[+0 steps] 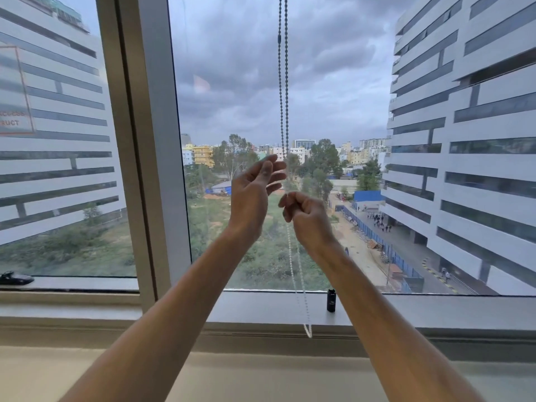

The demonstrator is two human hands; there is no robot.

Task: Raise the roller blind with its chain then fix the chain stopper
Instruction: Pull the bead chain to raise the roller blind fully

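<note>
Both forearms reach up and forward toward the glass, bare to the elbow. The left hand (255, 187) is spread, fingers loose and apart, palm turned toward the right, closed on nothing, with its fingertips just beside the chain. The right hand (304, 214) sits a little lower and just to the right of it, curled into a fist around the bead chain (283, 97), which enters at the top of the fist and leaves below the wrist.

There is one chain, a loop seen as two strands. They run straight up from the hands, side by side, out of the top of the view; below the right hand the two strands hang paler and end in a bend just under the window sill (261, 306). One small dark connector (279, 39) sits on the left strand, high above both hands.

One small black cylinder (331, 300) stands upright on the sill, beneath the right forearm.
</note>
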